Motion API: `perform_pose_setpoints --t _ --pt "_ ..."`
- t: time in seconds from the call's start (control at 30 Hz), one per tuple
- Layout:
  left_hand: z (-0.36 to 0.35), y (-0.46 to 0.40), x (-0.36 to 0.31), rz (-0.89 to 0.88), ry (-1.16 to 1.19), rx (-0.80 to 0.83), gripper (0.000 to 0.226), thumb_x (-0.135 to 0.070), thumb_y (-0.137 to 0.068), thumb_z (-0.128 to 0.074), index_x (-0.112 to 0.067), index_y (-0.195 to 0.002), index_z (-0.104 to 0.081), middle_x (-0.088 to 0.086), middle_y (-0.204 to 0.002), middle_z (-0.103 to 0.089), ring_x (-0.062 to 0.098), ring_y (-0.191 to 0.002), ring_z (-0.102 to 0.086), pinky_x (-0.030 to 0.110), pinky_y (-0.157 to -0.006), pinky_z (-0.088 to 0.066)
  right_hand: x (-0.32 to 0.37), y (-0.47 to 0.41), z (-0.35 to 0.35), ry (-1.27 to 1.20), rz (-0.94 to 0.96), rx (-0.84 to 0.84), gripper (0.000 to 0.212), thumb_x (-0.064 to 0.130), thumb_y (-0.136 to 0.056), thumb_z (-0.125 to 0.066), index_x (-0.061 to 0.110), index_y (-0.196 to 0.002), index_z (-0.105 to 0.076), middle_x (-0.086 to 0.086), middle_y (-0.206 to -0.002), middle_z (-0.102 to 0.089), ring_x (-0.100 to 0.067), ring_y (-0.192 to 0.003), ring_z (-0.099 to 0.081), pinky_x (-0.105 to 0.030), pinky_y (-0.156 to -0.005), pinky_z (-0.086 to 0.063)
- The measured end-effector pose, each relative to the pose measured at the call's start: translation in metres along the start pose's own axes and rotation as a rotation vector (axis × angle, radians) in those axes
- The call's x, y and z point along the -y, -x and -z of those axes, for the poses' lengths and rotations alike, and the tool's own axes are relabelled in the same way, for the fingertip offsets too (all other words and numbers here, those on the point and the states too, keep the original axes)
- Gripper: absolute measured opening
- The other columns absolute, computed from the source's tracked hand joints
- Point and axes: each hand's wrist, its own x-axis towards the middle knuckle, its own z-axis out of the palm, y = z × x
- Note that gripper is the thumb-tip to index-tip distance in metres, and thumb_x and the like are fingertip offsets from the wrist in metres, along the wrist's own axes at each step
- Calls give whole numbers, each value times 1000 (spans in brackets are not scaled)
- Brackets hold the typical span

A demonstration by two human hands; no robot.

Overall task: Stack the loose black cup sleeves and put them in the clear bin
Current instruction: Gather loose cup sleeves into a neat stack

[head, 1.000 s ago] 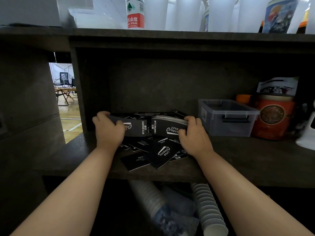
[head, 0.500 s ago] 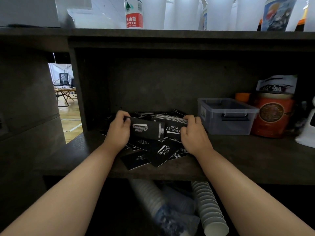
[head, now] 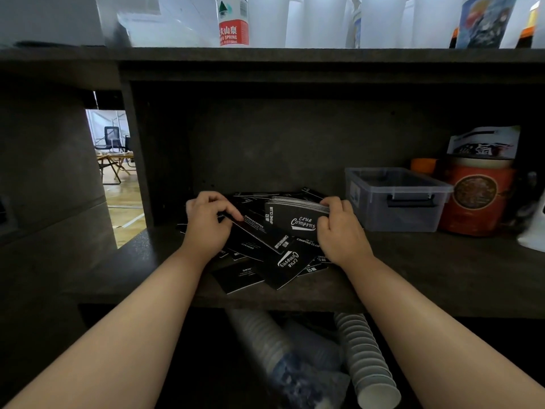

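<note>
Black sleeve stack (head: 296, 217) sits pinched in my right hand (head: 339, 231); my left hand (head: 206, 224) grips one loose sleeve (head: 259, 231). Still gathering; clear bin (head: 395, 199) waits at three o'clock.

sleeves (head: 283, 262): matt black card, white print, pale cut edges
stack of sleeves (head: 295, 218): same matt card, layered pale edges
clear bin (head: 395, 202): translucent smooth plastic, dark latch
shelf (head: 413, 270): dark matt board, slightly rough, speckled
paper cups (head: 365, 361): white paper, ribbed rims
tin (head: 474, 196): orange-red printed label, slight sheen
bottle (head: 233, 22): clear plastic, glossy red label
</note>
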Motion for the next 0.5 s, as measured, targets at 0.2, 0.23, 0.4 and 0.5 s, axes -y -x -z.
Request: perform_pose_setpoints --t 0.2,0.23,0.4,0.5 --pt "1 2 -7 96 212 152 41 -1 -94 -46 -32 -86 -71 -2 -92 -72 11 -67 -62 22 -64 -50 -2 0 0 7 4 -1 37 20 -96 -38 16 -133 -42 -9 -129 -42 -24 -110 -50 -31 -84 -39" --pt "2 3 -9 111 259 144 39 -5 -96 -44 -29 -87 -73 -2 -90 -73 12 -74 -65 29 -73 -52 -2 -1 0 7 5 -1 37 19 -96 -38 16 -133 -42 -9 -129 -42 -24 -110 -50 -31 -83 -38" --pt "2 0 -5 147 377 79 43 -7 -95 -58 -28 -132 -53 -5 -105 -69 10 -101 -66 27 -92 -52 -2 -1 -1 4 0 -10 37 20 -96 -39 15 -132 -42 -9 -129 -43 -23 -110 -51 -31 -86 -40" --pt "-2 -3 -1 279 449 207 60 -6 -94 -59 -22 -147 -36 -1 -105 -71 15 -101 -68 35 -95 -52 -2 -1 -1 -14 -7 -7 37 21 -95 -42 14 -132 -43 -8 -129 -43 -22 -112 -49 -34 -91 -43"
